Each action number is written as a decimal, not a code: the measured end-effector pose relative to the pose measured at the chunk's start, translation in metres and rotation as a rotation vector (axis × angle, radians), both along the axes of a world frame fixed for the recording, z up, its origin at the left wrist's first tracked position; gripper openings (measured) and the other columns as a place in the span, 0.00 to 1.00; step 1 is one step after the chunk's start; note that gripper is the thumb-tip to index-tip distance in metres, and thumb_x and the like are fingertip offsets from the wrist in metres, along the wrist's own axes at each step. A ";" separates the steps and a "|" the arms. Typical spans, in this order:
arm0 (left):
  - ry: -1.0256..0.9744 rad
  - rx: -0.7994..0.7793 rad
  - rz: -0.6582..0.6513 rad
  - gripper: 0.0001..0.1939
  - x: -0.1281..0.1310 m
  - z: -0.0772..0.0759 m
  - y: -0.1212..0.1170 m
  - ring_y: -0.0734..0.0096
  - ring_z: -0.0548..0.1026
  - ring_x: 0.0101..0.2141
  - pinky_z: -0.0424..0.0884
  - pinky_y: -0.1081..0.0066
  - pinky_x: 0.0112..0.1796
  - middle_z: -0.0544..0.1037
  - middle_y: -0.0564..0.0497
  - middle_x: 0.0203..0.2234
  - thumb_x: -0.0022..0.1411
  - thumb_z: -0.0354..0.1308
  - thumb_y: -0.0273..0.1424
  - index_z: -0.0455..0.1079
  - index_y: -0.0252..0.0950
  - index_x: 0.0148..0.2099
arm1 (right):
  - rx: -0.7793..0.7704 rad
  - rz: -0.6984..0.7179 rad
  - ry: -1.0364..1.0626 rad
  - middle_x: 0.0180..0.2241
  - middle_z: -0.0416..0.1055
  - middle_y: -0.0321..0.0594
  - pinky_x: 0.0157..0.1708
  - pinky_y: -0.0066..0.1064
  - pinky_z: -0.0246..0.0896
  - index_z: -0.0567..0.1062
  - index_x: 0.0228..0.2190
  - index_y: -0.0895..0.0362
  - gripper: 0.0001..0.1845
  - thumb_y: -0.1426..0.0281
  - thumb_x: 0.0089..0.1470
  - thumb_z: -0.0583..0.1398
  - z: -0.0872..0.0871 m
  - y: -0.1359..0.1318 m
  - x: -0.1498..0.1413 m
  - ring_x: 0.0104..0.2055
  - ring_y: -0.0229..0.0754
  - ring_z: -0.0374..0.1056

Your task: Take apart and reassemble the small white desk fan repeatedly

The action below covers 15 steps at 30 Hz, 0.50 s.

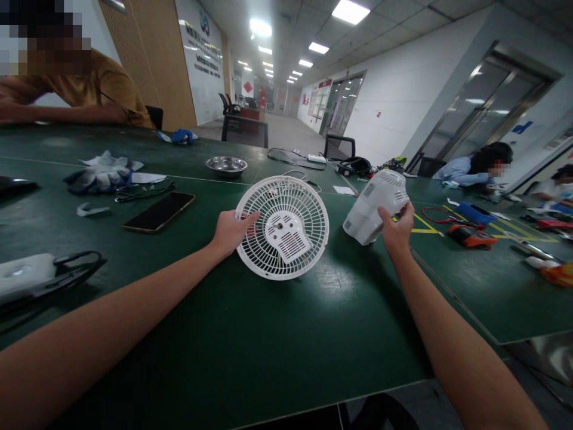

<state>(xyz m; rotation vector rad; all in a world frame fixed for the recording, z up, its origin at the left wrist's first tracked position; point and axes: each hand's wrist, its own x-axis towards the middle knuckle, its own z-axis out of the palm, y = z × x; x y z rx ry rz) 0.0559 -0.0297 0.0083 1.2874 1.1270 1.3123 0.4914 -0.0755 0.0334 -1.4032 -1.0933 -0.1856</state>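
My left hand (231,230) grips the left rim of a round white fan grille (283,227), which is tilted up off the green table (250,334); a vented square hub sits in the grille's middle. My right hand (396,226) is closed around a white plastic fan motor housing (375,204), held above the table to the right of the grille. The two parts are apart, with a small gap between them.
A black phone (159,211), gloves (101,174), cables and a steel bowl (226,165) lie on the left and far side. A white device with black strap (40,273) is at left. Tools (472,234) lie to the right. A person leans at far left; others sit at right.
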 end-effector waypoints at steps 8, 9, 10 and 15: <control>0.030 -0.001 -0.010 0.07 -0.001 0.004 -0.003 0.59 0.83 0.30 0.81 0.62 0.30 0.84 0.42 0.31 0.61 0.69 0.32 0.78 0.32 0.36 | 0.002 -0.029 0.014 0.51 0.73 0.52 0.53 0.49 0.67 0.65 0.59 0.60 0.45 0.52 0.45 0.69 -0.001 0.003 0.007 0.49 0.52 0.72; 0.031 -0.003 -0.009 0.07 -0.001 0.005 -0.004 0.59 0.83 0.29 0.81 0.62 0.30 0.84 0.42 0.31 0.61 0.68 0.31 0.78 0.32 0.36 | 0.004 -0.044 0.025 0.50 0.74 0.51 0.52 0.49 0.68 0.65 0.58 0.60 0.46 0.52 0.43 0.70 -0.001 0.003 0.007 0.47 0.52 0.72; 0.031 -0.007 -0.009 0.07 -0.001 0.005 -0.004 0.59 0.83 0.29 0.81 0.63 0.30 0.84 0.42 0.30 0.61 0.68 0.31 0.78 0.32 0.36 | 0.001 -0.059 0.033 0.49 0.74 0.50 0.50 0.48 0.69 0.65 0.58 0.60 0.47 0.52 0.41 0.71 -0.001 0.003 0.008 0.45 0.51 0.72; 0.028 0.007 -0.015 0.08 -0.002 0.003 -0.003 0.59 0.83 0.30 0.81 0.62 0.30 0.84 0.43 0.31 0.61 0.69 0.33 0.79 0.33 0.38 | -0.061 -0.075 0.023 0.46 0.75 0.46 0.48 0.48 0.69 0.64 0.58 0.57 0.51 0.53 0.36 0.73 0.000 0.002 0.013 0.42 0.49 0.72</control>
